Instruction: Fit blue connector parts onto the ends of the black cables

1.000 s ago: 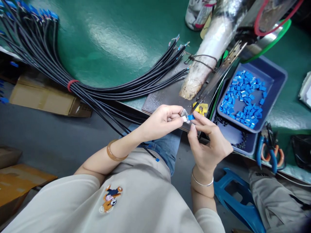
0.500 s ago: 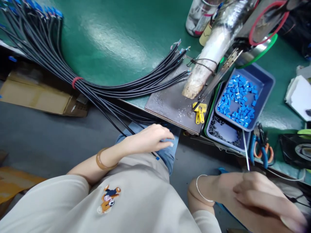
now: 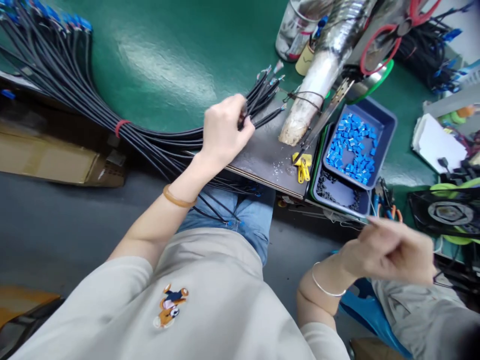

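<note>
My left hand (image 3: 226, 131) is closed on black cables (image 3: 161, 139) near their stripped ends, with fingers curled and thumb at the front. Fine coloured wires (image 3: 278, 67) stick out beyond it. A red tie (image 3: 120, 127) binds the bundle further left, and blue connectors (image 3: 77, 21) cap the far ends. My right hand (image 3: 399, 252) hangs in the air off the table's right front edge, apart from the cables. Its fingers are curled and blurred; whatever they hold, if anything, I cannot make out. A few cables with blue ends (image 3: 229, 222) lie over my lap.
Blue connector pieces lie in a grey-blue tray (image 3: 390, 120), stacked over a tray of black pieces (image 3: 343, 202). Yellow clips (image 3: 303, 167) lie on the dark board (image 3: 258, 165). A wrapped tube (image 3: 313, 92), red-handled scissors (image 3: 380, 50), pliers (image 3: 386, 202) and a fan (image 3: 450, 212) are nearby.
My left hand has risen from above my lap to the cables on the table and closed on them. My right hand has moved up and left, with its fingers more curled. The view has shifted.
</note>
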The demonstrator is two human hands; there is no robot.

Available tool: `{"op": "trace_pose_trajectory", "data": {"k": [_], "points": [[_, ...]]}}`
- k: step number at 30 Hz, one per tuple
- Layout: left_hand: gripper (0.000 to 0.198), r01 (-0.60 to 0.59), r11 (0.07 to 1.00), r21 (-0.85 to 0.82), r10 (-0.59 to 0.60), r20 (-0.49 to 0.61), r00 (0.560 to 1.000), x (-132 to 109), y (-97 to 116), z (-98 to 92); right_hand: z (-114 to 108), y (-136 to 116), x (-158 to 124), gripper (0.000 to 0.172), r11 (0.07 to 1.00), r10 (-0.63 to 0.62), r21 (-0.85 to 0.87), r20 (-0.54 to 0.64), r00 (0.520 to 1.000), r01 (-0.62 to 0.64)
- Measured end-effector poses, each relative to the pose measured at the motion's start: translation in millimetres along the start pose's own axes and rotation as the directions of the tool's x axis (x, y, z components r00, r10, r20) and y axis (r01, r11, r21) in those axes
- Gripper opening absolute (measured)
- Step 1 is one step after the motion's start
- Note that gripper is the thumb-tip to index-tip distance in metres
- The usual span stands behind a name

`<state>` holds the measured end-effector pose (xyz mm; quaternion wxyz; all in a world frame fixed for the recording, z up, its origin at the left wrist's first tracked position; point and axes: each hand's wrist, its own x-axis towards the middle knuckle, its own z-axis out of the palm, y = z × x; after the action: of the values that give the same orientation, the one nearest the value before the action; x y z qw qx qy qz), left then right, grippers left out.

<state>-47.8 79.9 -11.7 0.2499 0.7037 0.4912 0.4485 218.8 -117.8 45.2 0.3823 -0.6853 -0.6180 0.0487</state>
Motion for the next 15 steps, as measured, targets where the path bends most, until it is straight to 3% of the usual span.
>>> {"op": "trace_pose_trajectory", "data": {"k": [2,3,4,5,6,8,9,10,11,13,15], "points": [[0.008,0.088,0.963,-0.254,-0.083,0.031,0.996,-14,13,-19.0,9,7,10,0.031,0.983,-0.014,-0.179,-0.220,0.976,-0.027],[0.012,0.138,0.913,-0.385,-0.096,0.126,0.987,-21,21,-28.3,14,12,16,0.030,0.960,-0.024,-0.276,-0.225,0.974,-0.041],[0.016,0.192,0.851,-0.489,-0.057,0.278,0.959,-29,29,-36.0,18,18,22,0.032,0.942,0.013,-0.330,-0.155,0.988,-0.064],[0.021,0.265,0.808,-0.527,0.044,0.501,0.864,-37,37,-41.4,21,24,27,0.033,0.937,0.023,-0.345,-0.092,0.995,-0.054],[0.023,0.326,0.789,-0.522,0.167,0.691,0.703,-44,44,-43.8,23,29,33,0.033,0.933,0.065,-0.354,-0.013,0.998,-0.065],[0.021,0.378,0.787,-0.488,0.353,0.858,0.372,-56,55,-39.8,24,39,42,0.030,0.924,0.134,-0.371,0.096,0.986,-0.089],[0.017,0.399,0.775,-0.489,0.399,0.870,0.291,-62,58,-34.2,24,43,45,0.028,0.915,0.158,-0.390,0.113,0.981,-0.103],[0.013,0.420,0.765,-0.487,0.403,0.872,0.277,-67,60,-27.2,23,45,48,0.027,0.907,0.169,-0.408,0.115,0.979,-0.108],[0.015,0.448,0.753,-0.482,0.362,0.872,0.329,-71,60,-19.5,22,47,50,0.027,0.901,0.166,-0.421,0.106,0.980,-0.107],[0.017,0.535,0.690,-0.487,0.155,0.822,0.548,-79,58,-5.7,21,48,53,0.028,0.900,0.139,-0.428,0.096,0.986,-0.085],[0.020,0.604,0.584,-0.542,-0.068,0.709,0.702,-85,55,3.4,21,47,53,0.030,0.904,0.112,-0.423,0.104,0.988,-0.058]]}}
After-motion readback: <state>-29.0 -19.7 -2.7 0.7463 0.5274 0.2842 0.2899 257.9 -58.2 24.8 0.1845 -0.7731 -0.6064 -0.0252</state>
